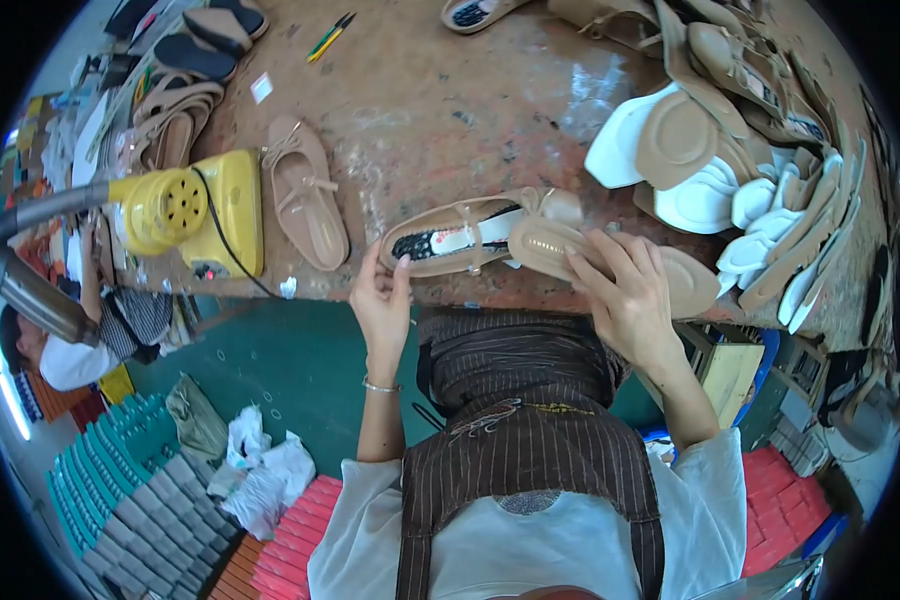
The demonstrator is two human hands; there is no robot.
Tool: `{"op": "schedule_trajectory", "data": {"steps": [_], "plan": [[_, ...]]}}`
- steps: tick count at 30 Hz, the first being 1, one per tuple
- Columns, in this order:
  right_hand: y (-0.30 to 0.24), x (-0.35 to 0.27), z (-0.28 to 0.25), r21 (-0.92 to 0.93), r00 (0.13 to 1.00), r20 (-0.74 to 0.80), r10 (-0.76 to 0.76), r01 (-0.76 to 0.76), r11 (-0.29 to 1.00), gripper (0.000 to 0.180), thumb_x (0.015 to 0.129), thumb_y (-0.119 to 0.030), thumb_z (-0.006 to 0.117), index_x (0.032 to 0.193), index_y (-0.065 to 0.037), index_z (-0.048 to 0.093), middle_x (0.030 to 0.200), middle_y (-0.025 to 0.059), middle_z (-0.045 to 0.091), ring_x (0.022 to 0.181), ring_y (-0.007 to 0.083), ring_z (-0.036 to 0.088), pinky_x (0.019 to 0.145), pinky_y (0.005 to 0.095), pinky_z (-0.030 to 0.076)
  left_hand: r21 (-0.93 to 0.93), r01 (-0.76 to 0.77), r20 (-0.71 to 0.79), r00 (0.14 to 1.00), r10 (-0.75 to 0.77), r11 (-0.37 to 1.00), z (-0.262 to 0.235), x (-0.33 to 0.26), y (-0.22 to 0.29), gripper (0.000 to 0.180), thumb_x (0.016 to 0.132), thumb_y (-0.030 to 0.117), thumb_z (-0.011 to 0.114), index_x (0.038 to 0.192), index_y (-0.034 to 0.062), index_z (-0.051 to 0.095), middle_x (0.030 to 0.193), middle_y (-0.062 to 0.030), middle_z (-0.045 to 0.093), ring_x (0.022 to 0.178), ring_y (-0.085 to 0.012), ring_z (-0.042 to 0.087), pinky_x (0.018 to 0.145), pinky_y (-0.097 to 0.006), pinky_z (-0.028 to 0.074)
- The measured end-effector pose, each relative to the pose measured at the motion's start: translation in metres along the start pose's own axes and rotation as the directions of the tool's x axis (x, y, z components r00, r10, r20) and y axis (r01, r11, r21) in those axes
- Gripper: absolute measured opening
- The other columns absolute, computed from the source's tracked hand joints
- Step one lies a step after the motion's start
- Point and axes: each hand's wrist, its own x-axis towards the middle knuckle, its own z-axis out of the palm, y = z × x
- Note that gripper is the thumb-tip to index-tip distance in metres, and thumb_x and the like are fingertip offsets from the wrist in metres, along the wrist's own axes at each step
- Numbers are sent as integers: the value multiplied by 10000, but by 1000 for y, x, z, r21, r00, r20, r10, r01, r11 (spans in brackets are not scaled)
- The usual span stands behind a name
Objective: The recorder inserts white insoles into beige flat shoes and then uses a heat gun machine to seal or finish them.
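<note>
A beige flat shoe (pixel 446 221) with a bow at its toe lies sideways at the table's near edge, its dark and white inner sole bare. My left hand (pixel 382 305) pinches the shoe's heel rim between thumb and fingers. In my right hand (pixel 630 290) is a beige insole (pixel 692 282) with small gold print, gripped from above. Its left end overlaps the shoe near the bow. Left of these, a second beige shoe (pixel 310 195), with an insole inside, rests on the table.
A yellow machine (pixel 240 215) with a grey hose stands at the left. Beige insoles and white pads (pixel 690 195) are heaped on the right, with more shoes (pixel 720 60) behind. A pen (pixel 328 40) lies at the back. Another person (pixel 75 355) is at the far left.
</note>
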Motion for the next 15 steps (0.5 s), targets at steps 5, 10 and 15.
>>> {"op": "schedule_trajectory", "data": {"steps": [5,10,15], "plan": [[2,33,43,67,993,19,-114,113,991,318,705,-51,682,1018,-46,737,1179,104,647,1068,272,582,938,427,447,-73,-87,-4,996,87,993,7,15,0,537,872,101,754,1334,-70,539,811,-59,638,659,-59,586,556,-206,492],[-9,59,78,247,985,9,-171,164,955,204,706,-77,703,904,-69,750,1136,60,677,1034,246,607,903,397,475,-223,-86,35,995,96,971,4,23,-12,571,823,40,789,1327,-74,546,917,-74,649,719,-63,604,615,-205,529],[-23,78,96,337,982,39,-187,163,927,114,725,-84,722,833,-68,754,1069,53,705,957,244,639,864,391,508,-303,-55,133,986,100,951,-1,28,-24,578,816,49,802,1333,-44,560,964,-62,633,720,-83,624,617,-208,537]]}}
